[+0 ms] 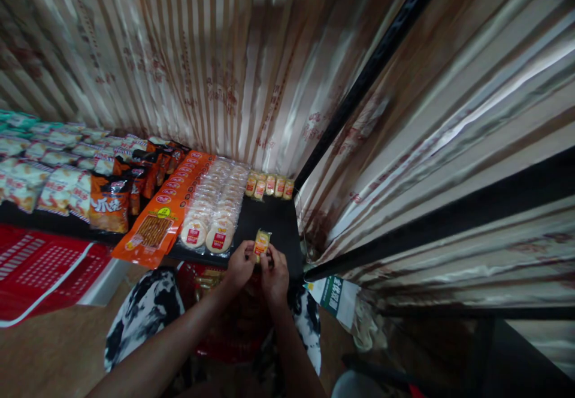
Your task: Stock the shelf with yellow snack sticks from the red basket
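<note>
Both my hands meet over the front edge of a black shelf (276, 221) and pinch one small yellow snack packet (261, 243) between them. My left hand (240, 264) grips the packet's left side with curled fingers. My right hand (274, 275) holds its lower right side. A short row of several matching yellow packets (269, 185) stands at the back of the shelf against the curtain. Beside my left hand lie two rows of round rice crackers in clear wrap (214, 206).
Orange snack bags (162, 212) and dark orange bags (110, 201) lie further left, then white and green packets (45, 164). A red basket (211, 302) sits below my arms. Striped curtain (202, 56) backs the shelf. A black frame bar (372, 68) rises right.
</note>
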`<action>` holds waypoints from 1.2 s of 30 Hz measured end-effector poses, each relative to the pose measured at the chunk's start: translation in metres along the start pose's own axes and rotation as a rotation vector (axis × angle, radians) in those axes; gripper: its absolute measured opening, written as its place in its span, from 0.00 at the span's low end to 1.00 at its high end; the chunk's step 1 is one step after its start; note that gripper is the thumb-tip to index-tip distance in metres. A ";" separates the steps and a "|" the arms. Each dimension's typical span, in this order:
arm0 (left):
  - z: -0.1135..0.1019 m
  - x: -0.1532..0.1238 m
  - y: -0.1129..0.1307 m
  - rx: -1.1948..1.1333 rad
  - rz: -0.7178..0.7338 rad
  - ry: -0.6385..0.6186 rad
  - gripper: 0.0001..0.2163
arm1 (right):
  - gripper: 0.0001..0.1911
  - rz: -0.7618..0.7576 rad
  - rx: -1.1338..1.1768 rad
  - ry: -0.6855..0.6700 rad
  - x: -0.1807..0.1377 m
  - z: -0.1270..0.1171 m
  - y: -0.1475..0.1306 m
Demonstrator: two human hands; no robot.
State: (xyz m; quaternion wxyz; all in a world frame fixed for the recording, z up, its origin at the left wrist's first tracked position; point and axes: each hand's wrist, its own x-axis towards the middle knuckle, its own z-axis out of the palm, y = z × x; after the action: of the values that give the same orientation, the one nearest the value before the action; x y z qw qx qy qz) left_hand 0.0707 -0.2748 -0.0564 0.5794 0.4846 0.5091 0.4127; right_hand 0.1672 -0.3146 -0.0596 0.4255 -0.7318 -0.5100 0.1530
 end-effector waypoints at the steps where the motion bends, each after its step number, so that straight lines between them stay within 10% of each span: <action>1: 0.001 0.002 0.000 0.036 0.012 0.008 0.09 | 0.21 -0.002 -0.015 0.010 0.002 0.001 0.000; 10: 0.003 0.011 0.005 0.404 0.054 0.071 0.12 | 0.22 -0.018 -0.044 0.016 0.014 0.010 0.007; 36: 0.014 0.048 0.016 0.467 -0.100 0.029 0.13 | 0.16 0.146 -0.216 -0.183 0.057 0.002 0.001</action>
State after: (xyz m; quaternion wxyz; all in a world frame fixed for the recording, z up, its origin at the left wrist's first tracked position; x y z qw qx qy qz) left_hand 0.0915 -0.2273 -0.0495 0.4638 0.5736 0.6223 0.2618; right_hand 0.1910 -0.2634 -0.0498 0.2839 -0.7915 -0.5053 0.1937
